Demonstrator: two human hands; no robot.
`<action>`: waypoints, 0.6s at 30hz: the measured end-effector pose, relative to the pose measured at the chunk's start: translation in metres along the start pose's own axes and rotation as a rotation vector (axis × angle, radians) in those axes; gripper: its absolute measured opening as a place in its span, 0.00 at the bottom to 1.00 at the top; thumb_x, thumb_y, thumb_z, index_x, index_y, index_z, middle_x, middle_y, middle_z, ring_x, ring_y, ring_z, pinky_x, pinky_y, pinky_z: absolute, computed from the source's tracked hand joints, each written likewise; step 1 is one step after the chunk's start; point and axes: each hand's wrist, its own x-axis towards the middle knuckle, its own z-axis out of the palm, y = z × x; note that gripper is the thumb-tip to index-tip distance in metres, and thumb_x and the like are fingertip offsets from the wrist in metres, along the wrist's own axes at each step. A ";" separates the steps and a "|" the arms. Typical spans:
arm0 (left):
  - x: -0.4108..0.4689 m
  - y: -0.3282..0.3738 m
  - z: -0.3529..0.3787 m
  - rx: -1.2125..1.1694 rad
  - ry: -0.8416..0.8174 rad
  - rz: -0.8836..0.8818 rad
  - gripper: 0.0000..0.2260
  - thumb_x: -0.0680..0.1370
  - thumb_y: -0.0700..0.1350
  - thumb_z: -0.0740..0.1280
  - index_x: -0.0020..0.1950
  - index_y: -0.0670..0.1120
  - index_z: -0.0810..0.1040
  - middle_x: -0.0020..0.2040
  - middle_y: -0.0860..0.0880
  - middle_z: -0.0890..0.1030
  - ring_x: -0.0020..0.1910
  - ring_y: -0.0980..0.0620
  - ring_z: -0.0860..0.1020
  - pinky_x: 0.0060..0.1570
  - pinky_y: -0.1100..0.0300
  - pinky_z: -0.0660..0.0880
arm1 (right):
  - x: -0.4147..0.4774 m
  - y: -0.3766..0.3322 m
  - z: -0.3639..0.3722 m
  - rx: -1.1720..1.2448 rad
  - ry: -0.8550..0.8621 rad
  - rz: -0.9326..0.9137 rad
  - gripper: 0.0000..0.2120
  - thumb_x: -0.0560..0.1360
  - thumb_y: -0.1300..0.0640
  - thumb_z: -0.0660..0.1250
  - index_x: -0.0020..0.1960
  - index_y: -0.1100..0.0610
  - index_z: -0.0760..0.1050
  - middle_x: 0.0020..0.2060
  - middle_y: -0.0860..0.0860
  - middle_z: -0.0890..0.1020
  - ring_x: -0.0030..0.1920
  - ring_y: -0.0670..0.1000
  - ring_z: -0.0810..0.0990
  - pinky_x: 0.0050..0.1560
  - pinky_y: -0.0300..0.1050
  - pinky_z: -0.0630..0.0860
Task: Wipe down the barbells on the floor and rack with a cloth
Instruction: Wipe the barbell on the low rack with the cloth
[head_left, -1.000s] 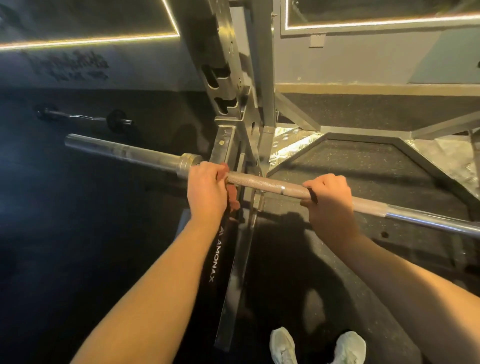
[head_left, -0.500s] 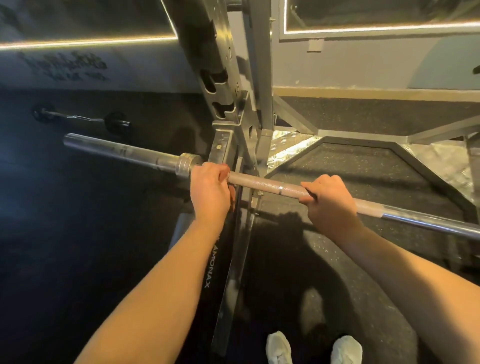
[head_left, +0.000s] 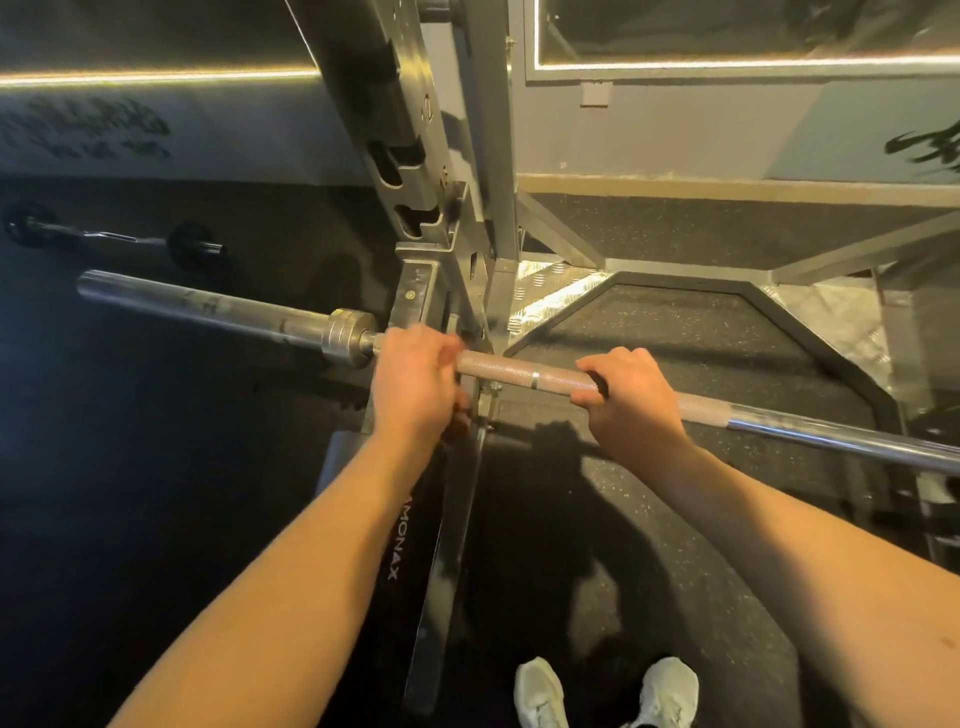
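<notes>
**Both hands on the long barbell at the rack**

Your left hand (head_left: 415, 382) grips the barbell (head_left: 519, 370) just inside its collar (head_left: 347, 338), fingers (head_left: 441, 347) curled over the shaft and clamped on it. Your right hand (head_left: 634, 402) grips the same bar further along, on the knurled stretch, its fingers (head_left: 618, 364) wrapped over the top and the thumb underneath. A short length of rough, pinkish knurling with one smooth ring lies bare between the two hands. The bar runs across the view from the thick sleeve (head_left: 208, 304) at the left to smooth bright steel at the right edge, slanting down toward the right. It crosses in front of the rack (head_left: 410, 156), a grey upright with notched slots; you cannot tell from here whether the bar sits on a hook or hangs in your hands alone. A second, shorter barbell (head_left: 114, 238) with small black plates lies on the dark rubber floor (head_left: 156, 467) well to the left, near the wall. Your white shoes (head_left: 540, 693) stand below the bar
</notes>
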 end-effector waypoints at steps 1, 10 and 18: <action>0.002 -0.010 -0.007 -0.044 0.039 -0.117 0.04 0.82 0.46 0.67 0.49 0.53 0.81 0.44 0.55 0.80 0.40 0.57 0.81 0.46 0.69 0.80 | -0.001 0.000 0.000 0.006 -0.005 -0.010 0.07 0.80 0.54 0.71 0.57 0.54 0.81 0.47 0.46 0.77 0.51 0.50 0.69 0.51 0.46 0.69; 0.000 0.017 0.022 -0.101 0.119 -0.157 0.05 0.82 0.44 0.68 0.49 0.51 0.83 0.46 0.56 0.78 0.49 0.54 0.76 0.52 0.59 0.76 | 0.017 0.006 -0.019 -0.020 -0.178 0.028 0.12 0.81 0.57 0.61 0.40 0.53 0.78 0.33 0.50 0.79 0.38 0.54 0.76 0.35 0.48 0.72; -0.014 0.094 0.052 -0.174 0.084 0.034 0.11 0.82 0.41 0.59 0.45 0.47 0.80 0.44 0.52 0.79 0.47 0.54 0.69 0.48 0.61 0.67 | 0.007 0.022 -0.027 -0.047 -0.055 0.020 0.15 0.79 0.49 0.70 0.63 0.53 0.80 0.53 0.50 0.83 0.57 0.57 0.77 0.58 0.54 0.74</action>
